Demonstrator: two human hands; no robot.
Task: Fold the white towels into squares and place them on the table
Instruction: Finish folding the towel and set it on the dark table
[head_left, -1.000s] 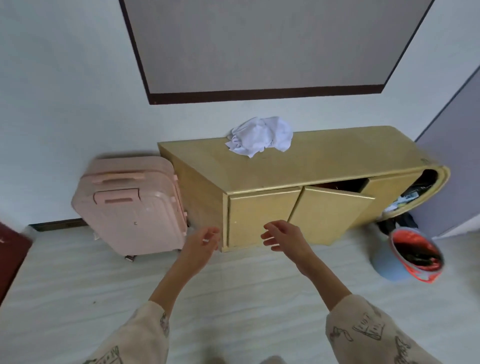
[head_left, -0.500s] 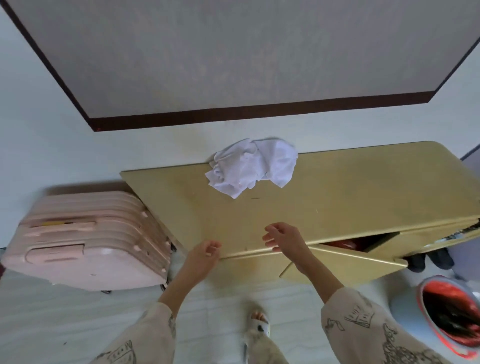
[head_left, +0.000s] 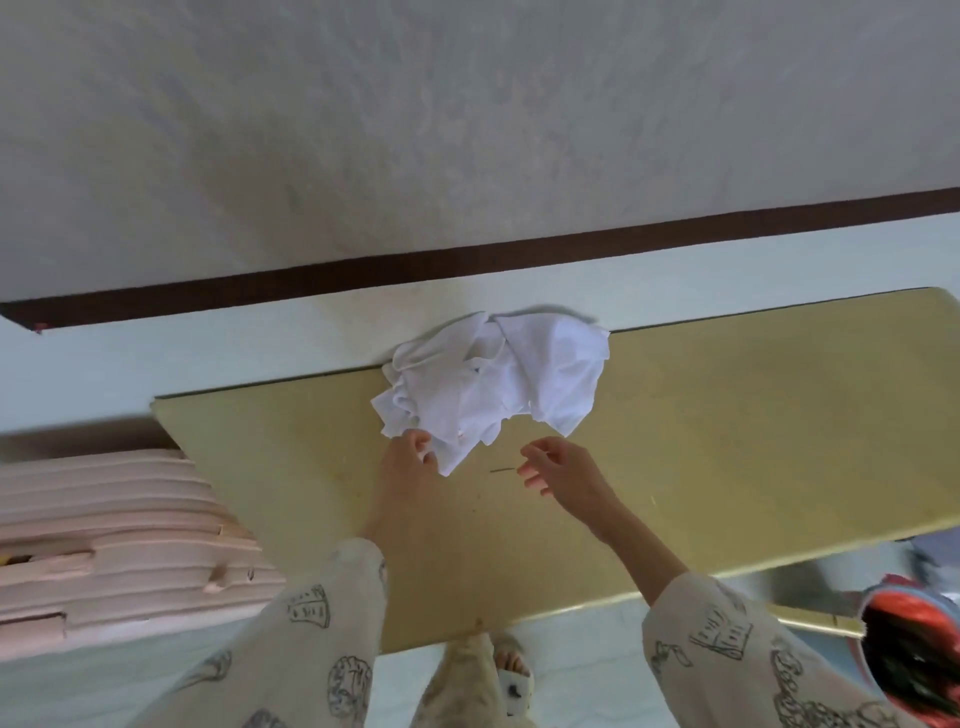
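Observation:
A crumpled pile of white towels (head_left: 498, 384) lies at the back of the yellow table top (head_left: 727, 441), against the wall. My left hand (head_left: 408, 467) reaches the pile's near left corner, and its fingertips touch the cloth there. Whether they pinch it I cannot tell. My right hand (head_left: 563, 473) hovers just in front of the pile, fingers loosely curled and apart, holding nothing and a little short of the cloth.
A pink ribbed suitcase (head_left: 104, 540) stands on the floor left of the table. A bucket with a red lining (head_left: 914, 654) sits at the lower right. A dark-trimmed grey wall panel (head_left: 467, 130) hangs above. My slippered foot (head_left: 511, 675) shows below the table's front edge.
I have stepped up to the table and the view has tilted down over it. Both hands have moved forward from the front edge to the towel pile; the left now touches it.

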